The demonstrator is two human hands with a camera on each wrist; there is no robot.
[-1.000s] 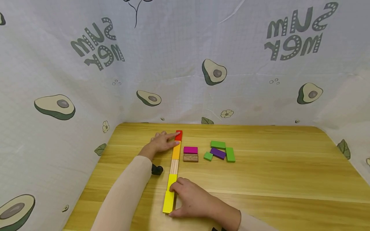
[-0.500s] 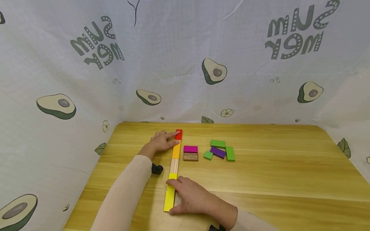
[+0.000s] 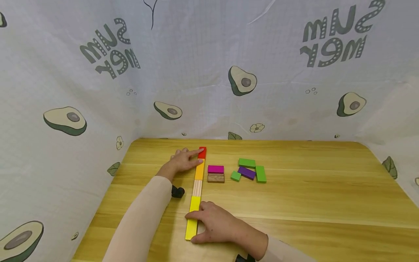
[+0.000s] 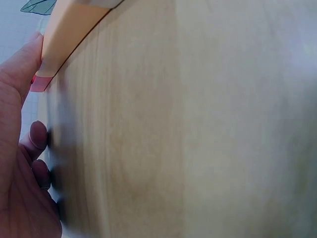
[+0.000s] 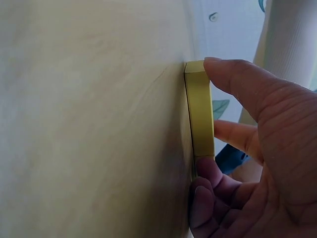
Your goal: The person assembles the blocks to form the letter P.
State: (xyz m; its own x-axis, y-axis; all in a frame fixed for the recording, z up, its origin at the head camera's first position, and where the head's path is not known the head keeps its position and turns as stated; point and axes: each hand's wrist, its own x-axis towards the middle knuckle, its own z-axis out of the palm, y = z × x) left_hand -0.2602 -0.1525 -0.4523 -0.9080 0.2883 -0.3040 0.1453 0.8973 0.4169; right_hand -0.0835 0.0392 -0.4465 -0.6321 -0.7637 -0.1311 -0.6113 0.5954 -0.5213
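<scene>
Head view: lined up end to end, from left of centre to lower centre: red block (image 3: 203, 155), longer orange block (image 3: 199, 172), pale wood block (image 3: 197, 188) with darker stripes, bright yellow far block (image 3: 195, 204), matching yellow near block (image 3: 191, 230). Hands apart: left hand (image 3: 180, 162) pressing red with straight forefinger, orange with thumb; right hand (image 3: 218, 223) clamped lengthwise on yellow near block.

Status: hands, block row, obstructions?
Left hand touching red block and orange block. Right hand gripping near yellow block. Block row nearly straight. Nothing visibly blocking; magenta block and brown block beside it, apart.
</scene>
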